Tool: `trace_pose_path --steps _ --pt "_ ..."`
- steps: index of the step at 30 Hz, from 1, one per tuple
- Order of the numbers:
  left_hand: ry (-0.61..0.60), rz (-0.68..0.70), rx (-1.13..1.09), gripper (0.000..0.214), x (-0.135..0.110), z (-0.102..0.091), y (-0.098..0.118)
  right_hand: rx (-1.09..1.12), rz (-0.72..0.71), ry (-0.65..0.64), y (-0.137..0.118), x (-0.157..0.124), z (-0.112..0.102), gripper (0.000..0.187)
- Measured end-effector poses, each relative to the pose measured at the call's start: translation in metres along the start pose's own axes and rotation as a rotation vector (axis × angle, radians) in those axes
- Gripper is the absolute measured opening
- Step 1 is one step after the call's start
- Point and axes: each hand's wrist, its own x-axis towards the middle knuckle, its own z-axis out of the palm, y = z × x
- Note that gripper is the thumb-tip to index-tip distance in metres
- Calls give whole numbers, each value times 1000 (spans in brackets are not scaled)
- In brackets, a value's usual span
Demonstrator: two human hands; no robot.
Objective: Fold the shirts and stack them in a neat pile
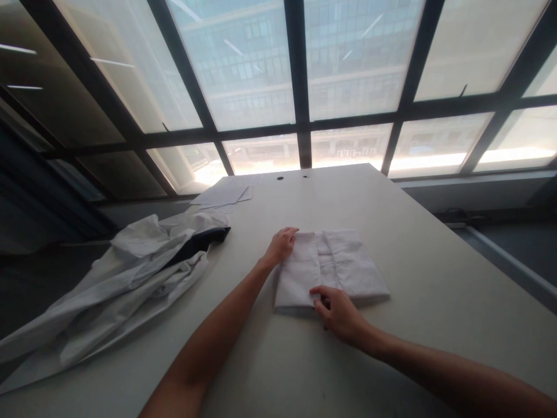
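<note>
A white garment folded into a flat square (348,264) lies on the pale table (413,244) in front of me. My left hand (282,245) rests on its far left corner, fingers curled over the edge of the cloth. My right hand (337,310) is at its near edge, with thumb and fingers pinching the fold there.
A heap of loose white clothing with a dark piece in it (130,273) lies at the table's left side. Sheets of paper (224,194) lie at the far left corner. Large windows with dark frames (300,87) stand behind the table.
</note>
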Motion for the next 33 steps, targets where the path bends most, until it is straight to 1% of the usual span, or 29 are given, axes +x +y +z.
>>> trace_pose_path --steps 3,6,8,13,17,20,22,24,26,27,30,32,33 --pt "-32 -82 -46 33 18 -2 -12 83 54 -18 2 3 2 30" --pt "-64 -90 -105 21 31 -2 -18 135 90 -3 4 4 2 30" --pt "-62 -84 -144 17 35 -2 -19 128 87 23 4 4 0 30" --pt "4 -92 -190 20 33 2 -17 18 59 56 -1 0 -7 32" --pt "17 -100 -159 17 32 11 -16 -60 44 52 -1 -2 -10 32" --pt "28 -105 -98 14 30 16 -11 -145 -10 69 4 -3 -11 29" --pt "55 -90 -23 20 26 16 -4 -204 -45 79 6 -3 -11 28" --pt "69 -37 119 30 18 15 7 -250 -66 86 8 -4 -10 29" --pt "26 28 278 35 7 17 20 -289 -82 91 10 -4 -9 29" --pt "-23 51 335 38 0 20 26 -311 -91 92 10 -4 -8 28" --pt "-188 70 400 51 -19 32 43 -394 -110 96 10 -4 -8 28" --pt "-238 70 425 58 -28 39 50 -465 -112 94 9 -5 -9 27" --pt "-244 69 437 60 -31 41 52 -506 -113 91 7 -6 -10 26"
